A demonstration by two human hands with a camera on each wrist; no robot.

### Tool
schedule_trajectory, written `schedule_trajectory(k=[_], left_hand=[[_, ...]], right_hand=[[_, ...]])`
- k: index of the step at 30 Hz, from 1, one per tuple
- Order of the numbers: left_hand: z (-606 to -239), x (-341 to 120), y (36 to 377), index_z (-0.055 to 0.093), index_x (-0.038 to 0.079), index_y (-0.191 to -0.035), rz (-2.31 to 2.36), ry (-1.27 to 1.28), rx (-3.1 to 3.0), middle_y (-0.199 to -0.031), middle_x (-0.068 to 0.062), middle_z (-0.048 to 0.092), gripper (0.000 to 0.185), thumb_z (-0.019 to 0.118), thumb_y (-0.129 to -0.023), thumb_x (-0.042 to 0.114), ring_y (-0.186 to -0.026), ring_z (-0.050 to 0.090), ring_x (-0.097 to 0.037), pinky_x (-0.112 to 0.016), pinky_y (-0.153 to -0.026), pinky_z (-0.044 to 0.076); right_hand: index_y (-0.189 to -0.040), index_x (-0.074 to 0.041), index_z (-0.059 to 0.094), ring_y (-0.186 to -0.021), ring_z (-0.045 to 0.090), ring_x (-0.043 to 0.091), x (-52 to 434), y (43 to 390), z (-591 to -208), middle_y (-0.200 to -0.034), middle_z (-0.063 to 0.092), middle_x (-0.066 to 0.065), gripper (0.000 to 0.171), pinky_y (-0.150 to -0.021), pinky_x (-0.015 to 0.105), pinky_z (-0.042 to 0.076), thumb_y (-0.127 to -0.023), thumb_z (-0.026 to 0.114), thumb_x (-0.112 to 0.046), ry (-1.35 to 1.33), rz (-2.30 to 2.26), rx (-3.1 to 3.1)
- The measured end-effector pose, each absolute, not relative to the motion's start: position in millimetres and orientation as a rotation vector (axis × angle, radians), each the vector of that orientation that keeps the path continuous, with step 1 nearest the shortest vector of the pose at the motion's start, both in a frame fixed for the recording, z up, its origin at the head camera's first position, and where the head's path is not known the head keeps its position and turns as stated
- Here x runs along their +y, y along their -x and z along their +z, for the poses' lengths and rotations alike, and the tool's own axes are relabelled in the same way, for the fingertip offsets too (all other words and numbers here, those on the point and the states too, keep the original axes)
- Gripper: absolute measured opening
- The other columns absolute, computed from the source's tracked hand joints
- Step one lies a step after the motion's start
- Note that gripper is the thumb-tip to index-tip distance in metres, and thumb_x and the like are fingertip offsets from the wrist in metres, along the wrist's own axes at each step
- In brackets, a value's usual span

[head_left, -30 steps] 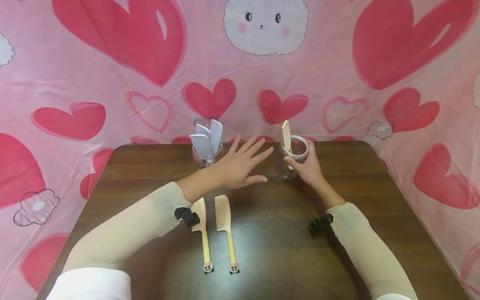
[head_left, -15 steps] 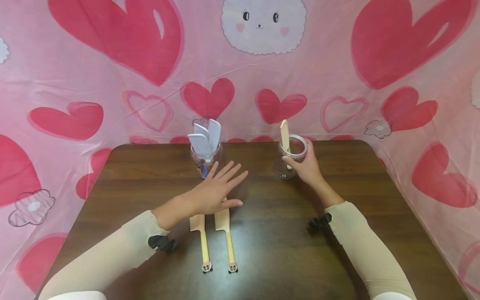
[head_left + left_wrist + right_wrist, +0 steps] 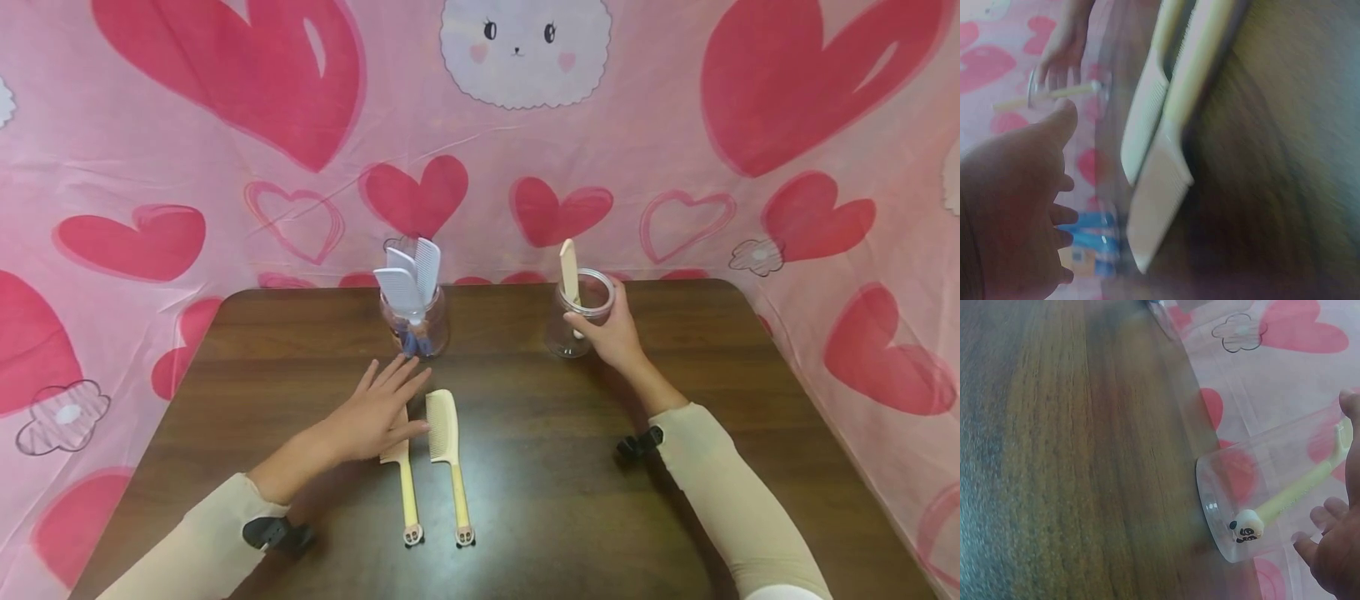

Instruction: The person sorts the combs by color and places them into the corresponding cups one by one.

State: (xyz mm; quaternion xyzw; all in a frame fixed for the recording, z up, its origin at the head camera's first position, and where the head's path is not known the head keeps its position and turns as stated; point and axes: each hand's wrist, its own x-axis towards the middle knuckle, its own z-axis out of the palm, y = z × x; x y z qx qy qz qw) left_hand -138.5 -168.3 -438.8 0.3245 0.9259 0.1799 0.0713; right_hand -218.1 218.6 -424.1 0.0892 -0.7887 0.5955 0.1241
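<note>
Head view shows two bare hands above a brown table [image 3: 540, 467]. The right hand [image 3: 618, 333] holds a clear jar [image 3: 558, 337] near its rim, with the thumb at the near side and the other fingers around the far side. The jar stands upright, and one cream comb [image 3: 569, 271] leans inside it, with its teeth part above the rim. In the right wrist view, the small animal face of this comb is at the jar's bottom.

The left hand [image 3: 363, 425] has its fingers spread wide and holds nothing. It is over the left yellow comb [image 3: 408, 496] and hides some of its upper part; the left wrist view, which is blurred, shows the hand apart from the comb. Just beside lies the right yellow comb [image 3: 444, 425], almost parallel, and both have their face ends toward the person.

Farther back, on the left, a second jar [image 3: 438, 342] contains pale blue combs [image 3: 401, 287], teeth up. Behind the table hangs a pink cloth [image 3: 495, 137] with red hearts.
</note>
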Motion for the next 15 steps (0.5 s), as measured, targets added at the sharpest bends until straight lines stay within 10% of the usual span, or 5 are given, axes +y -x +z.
schedule_trajectory(k=[15], left_hand=[[-468.1, -196.2, 138.1, 0.041, -0.007, -0.15, 0.454, -0.552, 2.965, -0.155, -0.031, 0.037, 0.079, 0.061, -0.099, 0.049, -0.145, 0.03, -0.049, -0.069, -0.115, 0.021]], right_hand=[[-0.145, 0.009, 0.032, -0.133, 0.044, 0.037, 218.6, 217.5, -422.2, -0.143, 0.049, 0.029, 0.078, -0.114, 0.051, 0.031, -0.083, 0.079, 0.001, -0.224, 1.686, -2.346]])
